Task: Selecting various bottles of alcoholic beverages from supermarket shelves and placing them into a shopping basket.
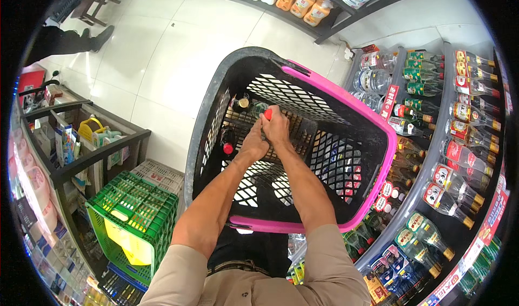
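A black plastic shopping basket with a pink rim stands before me, and both hands reach down into it. My right hand is closed around the neck of a clear bottle with a red cap. Against that bottle's neck lies my left hand, its fingers extended toward the cap; whether it grips is hard to see. At the basket's far left corner is a dark bottle with a gold cap. Another dark bottle with a red cap stands near the left wall.
Shelves of bottles curve along the right. Orange pump bottles line a shelf at the top. Green plastic crates and a dark-framed display bin stand on the left. Another person's leg and a wooden stool are at upper left.
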The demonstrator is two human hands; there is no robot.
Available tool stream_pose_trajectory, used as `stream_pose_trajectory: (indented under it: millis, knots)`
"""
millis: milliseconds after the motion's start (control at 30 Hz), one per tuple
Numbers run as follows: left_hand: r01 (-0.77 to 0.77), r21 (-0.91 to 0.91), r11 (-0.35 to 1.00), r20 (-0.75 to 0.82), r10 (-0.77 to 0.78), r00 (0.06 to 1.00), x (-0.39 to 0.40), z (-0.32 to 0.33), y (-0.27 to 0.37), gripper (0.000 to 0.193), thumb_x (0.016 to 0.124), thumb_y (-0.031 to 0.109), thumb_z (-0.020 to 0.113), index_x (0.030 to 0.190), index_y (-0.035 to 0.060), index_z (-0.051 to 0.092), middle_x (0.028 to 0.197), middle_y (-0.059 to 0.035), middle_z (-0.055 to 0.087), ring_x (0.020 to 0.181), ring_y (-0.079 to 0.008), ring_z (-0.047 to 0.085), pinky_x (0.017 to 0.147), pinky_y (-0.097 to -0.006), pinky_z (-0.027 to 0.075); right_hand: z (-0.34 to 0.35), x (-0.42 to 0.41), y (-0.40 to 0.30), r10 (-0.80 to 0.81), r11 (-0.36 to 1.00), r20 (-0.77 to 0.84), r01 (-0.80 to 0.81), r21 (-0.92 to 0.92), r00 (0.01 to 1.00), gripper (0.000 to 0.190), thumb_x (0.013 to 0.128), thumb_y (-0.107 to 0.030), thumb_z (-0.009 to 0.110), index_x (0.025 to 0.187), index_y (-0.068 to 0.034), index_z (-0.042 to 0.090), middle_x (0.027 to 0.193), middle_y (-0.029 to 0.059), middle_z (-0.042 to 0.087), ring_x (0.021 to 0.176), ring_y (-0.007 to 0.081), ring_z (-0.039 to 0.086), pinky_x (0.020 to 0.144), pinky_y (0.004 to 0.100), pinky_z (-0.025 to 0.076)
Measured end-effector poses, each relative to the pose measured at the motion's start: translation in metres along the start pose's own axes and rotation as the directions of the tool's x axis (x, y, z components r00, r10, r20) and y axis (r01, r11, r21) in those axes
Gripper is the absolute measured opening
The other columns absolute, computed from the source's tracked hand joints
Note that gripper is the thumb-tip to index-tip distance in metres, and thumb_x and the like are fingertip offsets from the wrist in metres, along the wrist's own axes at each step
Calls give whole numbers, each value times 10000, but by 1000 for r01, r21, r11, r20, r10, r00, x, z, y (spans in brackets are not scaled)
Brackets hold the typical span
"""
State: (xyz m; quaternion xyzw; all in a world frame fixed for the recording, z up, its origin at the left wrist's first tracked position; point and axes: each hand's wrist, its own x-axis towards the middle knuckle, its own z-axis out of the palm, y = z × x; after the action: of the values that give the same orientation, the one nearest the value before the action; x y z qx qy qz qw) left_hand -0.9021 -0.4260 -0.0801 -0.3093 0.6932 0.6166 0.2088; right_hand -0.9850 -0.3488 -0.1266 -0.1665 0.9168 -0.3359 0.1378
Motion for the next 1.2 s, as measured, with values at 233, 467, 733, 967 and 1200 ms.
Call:
stream_pose_trajectory:
  millis: [233, 467, 733, 967, 1200]
  knots:
    - [17, -18, 1000, -21, -17, 1000, -4, -5, -6, 809, 748, 43, 501, 1483, 13, 164, 1481, -234, 305, 1371, -343, 309, 1127, -347, 262, 6, -3, -6, -19, 1000, 12, 19, 15, 1000, 332, 765, -176, 744, 998, -30, 557, 813, 235, 636, 778, 443, 617, 669, 481, 494]
    - [22, 51, 998, -49, -20, 999, -8, -8, 12, 749, 761, 62, 515, 1457, 14, 241, 1422, -246, 394, 1325, -349, 386, 1093, -360, 308, -3, 4, -4, -142, 989, -65, 145, 41, 988, 396, 747, -136, 744, 1062, -33, 528, 842, 231, 617, 784, 428, 608, 687, 471, 487]
    - [-45, -310, 950, 74, 71, 995, 2, -22, -32, 785, 765, -7, 572, 1470, 7, 228, 1449, -181, 404, 1302, -258, 425, 1043, -334, 355, -14, -23, -11, 41, 994, 7, -42, 104, 999, 452, 725, 6, 570, 1154, -42, 435, 862, 271, 604, 844, 472, 586, 666, 546, 466]
    - [107, -202, 973, 169, -73, 983, -46, -11, 17, 828, 809, 1, 548, 1513, 89, 122, 1567, -145, 171, 1390, -327, 275, 1073, -443, 288, -147, -79, -5, 62, 996, 75, -67, 61, 995, 170, 813, -54, 548, 974, -9, 575, 785, 246, 631, 787, 434, 625, 659, 485, 487]
    - [69, -320, 945, 227, 6, 974, -90, -27, 19, 820, 808, -47, 557, 1501, 41, 128, 1545, -198, 187, 1386, -313, 281, 1091, -389, 312, -336, -128, -53, -84, 993, -360, 109, 47, 929, 121, 836, -100, 590, 941, -39, 598, 745, 168, 645, 697, 313, 661, 624, 401, 507]
